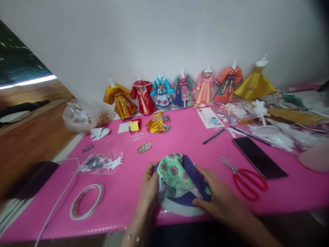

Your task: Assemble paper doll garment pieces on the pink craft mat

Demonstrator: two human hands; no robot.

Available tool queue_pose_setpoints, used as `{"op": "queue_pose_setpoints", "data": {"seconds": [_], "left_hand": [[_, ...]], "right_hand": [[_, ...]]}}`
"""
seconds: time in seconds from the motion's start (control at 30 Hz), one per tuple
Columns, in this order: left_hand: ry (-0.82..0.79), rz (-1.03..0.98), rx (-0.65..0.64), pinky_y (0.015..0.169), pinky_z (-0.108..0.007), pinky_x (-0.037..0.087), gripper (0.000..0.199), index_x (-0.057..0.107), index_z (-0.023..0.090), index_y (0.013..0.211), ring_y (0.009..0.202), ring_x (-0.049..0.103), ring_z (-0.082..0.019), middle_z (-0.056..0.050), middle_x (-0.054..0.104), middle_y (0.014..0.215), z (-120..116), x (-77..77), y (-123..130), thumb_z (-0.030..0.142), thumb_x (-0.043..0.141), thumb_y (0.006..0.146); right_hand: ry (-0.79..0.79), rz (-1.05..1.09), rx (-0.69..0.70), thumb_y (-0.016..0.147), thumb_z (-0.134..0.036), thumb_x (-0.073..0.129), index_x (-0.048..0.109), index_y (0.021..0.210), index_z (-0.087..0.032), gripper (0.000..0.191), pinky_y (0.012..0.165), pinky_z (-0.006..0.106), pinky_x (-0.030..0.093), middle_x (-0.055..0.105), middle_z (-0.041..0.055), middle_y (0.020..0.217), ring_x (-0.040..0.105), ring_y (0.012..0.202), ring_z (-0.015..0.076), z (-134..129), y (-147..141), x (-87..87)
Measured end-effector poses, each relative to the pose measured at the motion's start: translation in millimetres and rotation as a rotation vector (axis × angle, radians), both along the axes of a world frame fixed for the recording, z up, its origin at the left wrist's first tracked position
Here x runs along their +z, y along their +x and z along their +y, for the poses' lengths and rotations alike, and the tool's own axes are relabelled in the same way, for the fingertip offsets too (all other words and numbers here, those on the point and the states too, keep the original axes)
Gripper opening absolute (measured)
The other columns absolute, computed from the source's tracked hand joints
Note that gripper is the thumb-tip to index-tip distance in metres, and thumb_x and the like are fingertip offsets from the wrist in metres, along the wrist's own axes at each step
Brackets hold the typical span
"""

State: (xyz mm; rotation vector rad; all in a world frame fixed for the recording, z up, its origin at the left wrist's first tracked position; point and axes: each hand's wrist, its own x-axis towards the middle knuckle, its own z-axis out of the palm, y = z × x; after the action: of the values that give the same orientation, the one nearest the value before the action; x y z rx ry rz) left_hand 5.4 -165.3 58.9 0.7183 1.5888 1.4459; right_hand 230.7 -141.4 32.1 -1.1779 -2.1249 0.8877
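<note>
A bunched piece of fabric (172,171), light green with pink flowers and dark purple striped parts, is held near the front edge of the pink table. My left hand (149,181) pinches its left side. On the right side, my right hand (216,192) grips the purple part between thumb and fingers. Beneath the fabric, a white and purple rounded piece (183,207) lies at the table edge. Red-handled scissors (244,175) rest to the right of my right hand, blades slightly apart.
A tape roll (86,201) and white cable (60,199) lie left. A phone (259,157) and plastic bags (272,133) sit right. An oval patterned piece (144,148) lies ahead. Several small dressed forms, including a red one (144,97), line the wall.
</note>
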Motion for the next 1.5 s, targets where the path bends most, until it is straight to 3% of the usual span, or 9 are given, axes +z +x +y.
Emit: {"op": "queue_pose_setpoints", "data": {"seconds": [0.13, 0.33, 0.47, 0.6, 0.7, 0.9, 1.1, 1.33, 1.5], "left_hand": [[-0.008, -0.098, 0.064, 0.056, -0.025, 0.050, 0.027, 0.055, 0.019, 0.082, 0.050, 0.061, -0.014, 0.002, 0.066, 0.060, -7, 1.3, -12, 0.036, 0.067, 0.066], [-0.016, 0.006, 0.088, 0.066, -0.036, 0.054, 0.033, 0.063, 0.017, 0.091, 0.071, 0.070, -0.025, -0.007, 0.073, 0.079, -18, -4.0, -54, 0.041, 0.069, 0.068], [0.041, 0.282, 0.165, 0.104, -0.047, 0.041, 0.040, 0.064, 0.019, 0.111, 0.119, 0.058, -0.031, -0.012, 0.066, 0.123, -27, -8.3, -70, 0.031, 0.067, 0.073], [0.242, 0.918, -0.197, 0.115, -0.055, 0.030, 0.040, 0.060, 0.023, 0.126, 0.140, 0.040, -0.031, -0.011, 0.054, 0.144, -37, -11.2, -53, 0.023, 0.061, 0.086], [0.257, 1.099, -0.531, 0.116, -0.063, 0.023, 0.043, 0.062, 0.029, 0.128, 0.144, 0.034, -0.033, -0.009, 0.052, 0.149, -38, -12.9, -37, 0.020, 0.064, 0.086], [0.083, 0.556, -0.266, 0.093, -0.046, 0.049, 0.011, 0.077, 0.024, 0.081, 0.098, 0.068, -0.030, -0.009, 0.077, 0.098, -35, -2.0, -36, 0.028, 0.066, 0.081], [0.042, 0.339, -0.020, 0.056, -0.025, 0.047, 0.011, 0.070, 0.019, 0.068, 0.059, 0.061, -0.018, -0.002, 0.070, 0.064, -30, 14.6, -53, 0.030, 0.070, 0.069], [0.058, 0.268, 0.133, 0.054, -0.022, 0.044, 0.009, 0.068, 0.018, 0.068, 0.057, 0.055, -0.015, 0.002, 0.066, 0.062, -22, 21.9, -56, 0.024, 0.067, 0.061], [0.087, 0.263, 0.126, 0.056, -0.022, 0.043, 0.006, 0.067, 0.019, 0.064, 0.058, 0.054, -0.015, 0.002, 0.065, 0.060, -20, 24.4, -60, 0.023, 0.067, 0.059]], "right_hand": [[0.156, -0.059, 0.024, 0.089, -0.021, 0.055, 0.068, 0.096, -0.020, 0.014, 0.087, 0.046, 0.054, 0.069, 0.0105, 0.104, 0.064, 0.101, 0.0273, 8, 0, -13.6], [0.120, -0.126, 0.088, 0.093, -0.021, 0.053, 0.069, 0.091, -0.021, 0.016, 0.080, 0.041, 0.054, 0.070, 0.0068, 0.092, 0.065, 0.088, 0.0232, 23, 17, -12.0], [0.161, -0.149, 0.111, 0.090, -0.018, 0.057, 0.071, 0.101, -0.020, 0.018, 0.087, 0.044, 0.053, 0.069, 0.0094, 0.101, 0.064, 0.098, 0.0255, 11, 14, -5.2], [0.202, -0.176, 0.261, 0.076, -0.011, 0.072, 0.069, 0.116, -0.026, 0.043, 0.102, 0.051, 0.047, 0.064, 0.0091, 0.128, 0.055, 0.121, 0.0306, -9, 0, -0.7], [0.289, -0.143, 0.276, 0.082, -0.009, 0.064, 0.074, 0.097, -0.025, 0.024, 0.102, 0.053, 0.046, 0.066, 0.0093, 0.125, 0.057, 0.119, 0.0301, -13, -7, -3.9], [0.360, -0.224, 0.236, 0.091, -0.014, 0.053, 0.070, 0.081, -0.024, 0.022, 0.100, 0.054, 0.046, 0.070, 0.0091, 0.114, 0.064, 0.106, 0.0282, 8, 22, -7.0], [0.412, -0.267, 0.160, 0.088, -0.021, 0.055, 0.075, 0.086, -0.027, 0.021, 0.087, 0.054, 0.052, 0.072, 0.0096, 0.109, 0.066, 0.101, 0.0317, 24, 58, -7.3], [0.264, -0.224, 0.283, 0.077, -0.020, 0.073, 0.064, 0.122, -0.024, 0.046, 0.092, 0.048, 0.051, 0.065, 0.0098, 0.121, 0.060, 0.109, 0.0308, -15, -11, 9.7], [0.277, -0.213, 0.315, 0.090, -0.012, 0.051, 0.065, 0.083, -0.020, 0.018, 0.078, 0.041, 0.049, 0.066, 0.0071, 0.092, 0.062, 0.085, 0.0248, -10, -39, 8.6]]}}
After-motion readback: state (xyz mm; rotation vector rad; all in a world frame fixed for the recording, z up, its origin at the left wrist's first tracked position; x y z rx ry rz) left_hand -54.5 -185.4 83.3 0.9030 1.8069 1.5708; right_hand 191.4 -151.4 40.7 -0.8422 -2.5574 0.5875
